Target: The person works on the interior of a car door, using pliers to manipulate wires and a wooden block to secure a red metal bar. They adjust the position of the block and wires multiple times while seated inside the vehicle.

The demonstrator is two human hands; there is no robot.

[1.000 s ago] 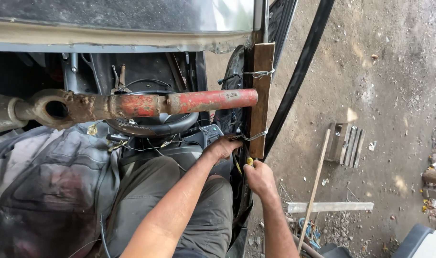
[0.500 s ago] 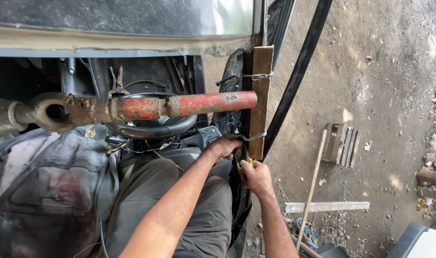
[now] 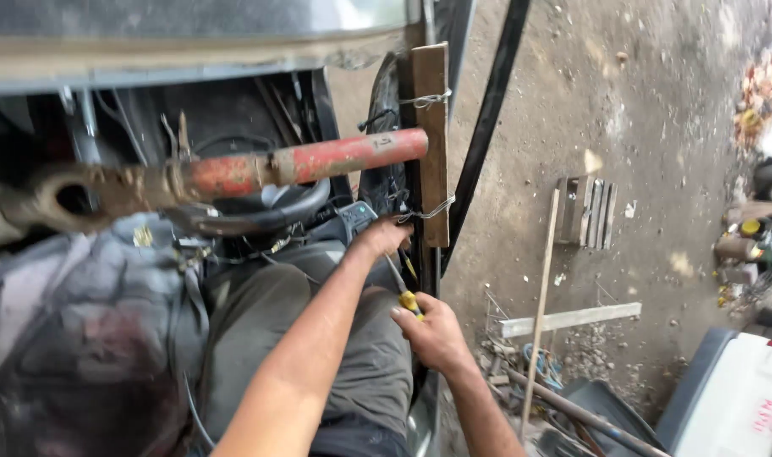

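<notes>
The right hand (image 3: 436, 334) is seen clamped around a yellow-handled screwdriver (image 3: 400, 288), its shaft angled up toward a wire tie (image 3: 428, 210) on a wooden plank (image 3: 432, 127). The left hand (image 3: 384, 237) is pressed against that wire, fingers curled on it, beside the plank's lower end. A rusty red pipe (image 3: 318, 161), marked by a small pale patch near its tip, is butted against the plank. A white container (image 3: 741, 406) with red marks is seen on the dirt floor (image 3: 656, 110), lower right.
</notes>
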